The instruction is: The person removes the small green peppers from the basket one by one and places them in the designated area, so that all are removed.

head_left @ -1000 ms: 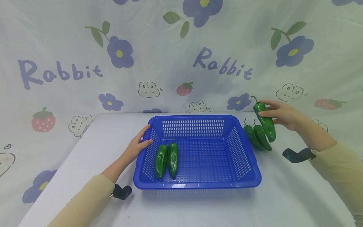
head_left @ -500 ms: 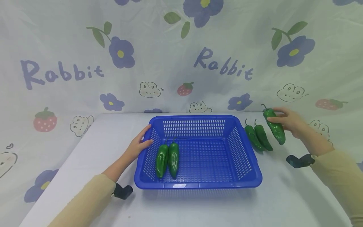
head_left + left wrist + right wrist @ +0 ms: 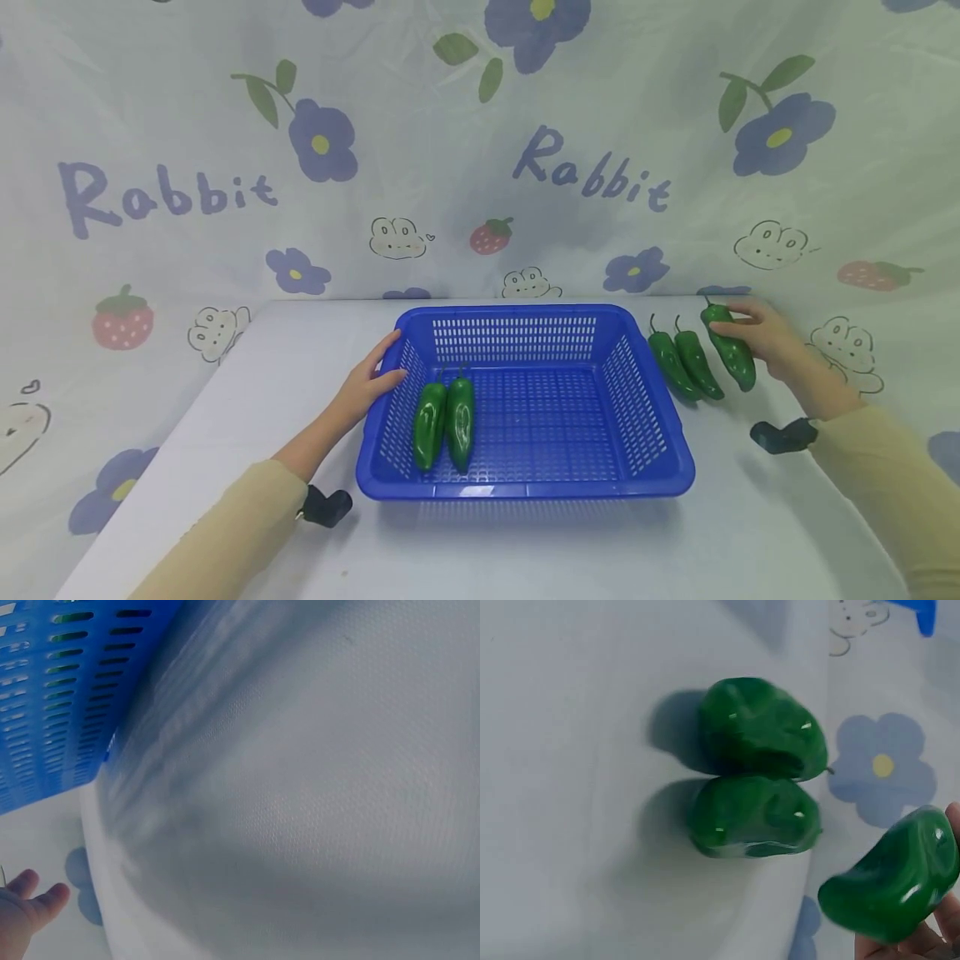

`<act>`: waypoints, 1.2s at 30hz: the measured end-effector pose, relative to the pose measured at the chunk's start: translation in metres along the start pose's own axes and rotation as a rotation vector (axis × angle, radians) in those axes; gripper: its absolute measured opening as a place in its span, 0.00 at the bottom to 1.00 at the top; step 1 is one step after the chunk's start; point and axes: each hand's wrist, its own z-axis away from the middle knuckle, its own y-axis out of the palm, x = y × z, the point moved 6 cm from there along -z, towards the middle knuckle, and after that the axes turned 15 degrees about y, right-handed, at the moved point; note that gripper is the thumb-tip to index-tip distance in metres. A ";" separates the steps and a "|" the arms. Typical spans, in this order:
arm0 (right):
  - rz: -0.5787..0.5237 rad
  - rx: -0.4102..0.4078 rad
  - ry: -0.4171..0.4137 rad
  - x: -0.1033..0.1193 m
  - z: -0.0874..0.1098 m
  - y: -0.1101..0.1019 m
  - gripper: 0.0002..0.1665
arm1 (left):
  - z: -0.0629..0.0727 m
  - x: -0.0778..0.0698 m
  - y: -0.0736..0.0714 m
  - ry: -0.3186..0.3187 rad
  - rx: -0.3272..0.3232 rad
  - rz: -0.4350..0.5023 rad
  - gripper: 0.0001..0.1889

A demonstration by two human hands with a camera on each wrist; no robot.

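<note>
My right hand [image 3: 761,337] pinches a shiny green pepper [image 3: 735,354] with a thin stem, between thumb and fingers. It is tilted just right of two similar green peppers lying side by side, the nearer-to-basket one [image 3: 672,365] and its neighbour [image 3: 697,364]. In the right wrist view the held pepper [image 3: 900,881] shows at the lower right, apart from that pair. My left hand [image 3: 365,385] rests on the left rim of the blue plastic basket [image 3: 525,489]. Its thumb reaches over the rim, and straight fingers [image 3: 49,900] show outside the basket in the left wrist view.
Inside the basket, at its left side, lie two more green peppers, one on the left [image 3: 429,427] and one on the right [image 3: 461,423]. A white-covered table [image 3: 525,554] bears everything. Behind it hangs a printed cloth [image 3: 450,150] with flowers and rabbits.
My right hand has carried its pepper right and down, from above the two peppers beside the basket to the table area right of them. My left hand stays at the rim.
</note>
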 end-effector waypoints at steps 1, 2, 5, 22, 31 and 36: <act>-0.009 0.000 0.004 -0.001 -0.001 0.001 0.49 | 0.000 0.000 0.000 -0.002 -0.001 0.001 0.35; -0.017 -0.005 0.008 -0.003 -0.001 0.002 0.49 | 0.000 0.000 0.000 -0.003 -0.002 0.002 0.35; -0.039 -0.031 0.025 -0.008 -0.003 0.006 0.49 | 0.000 0.000 0.000 -0.003 -0.003 -0.004 0.35; -0.058 -0.189 0.072 -0.032 -0.024 0.011 0.46 | 0.001 0.000 0.000 -0.004 -0.005 -0.007 0.35; -0.029 -0.210 0.132 -0.039 -0.028 0.014 0.46 | 0.000 0.002 0.001 -0.003 -0.006 -0.002 0.35; -0.031 -0.201 0.132 -0.043 -0.030 0.016 0.45 | 0.001 0.000 0.000 -0.011 -0.004 0.011 0.35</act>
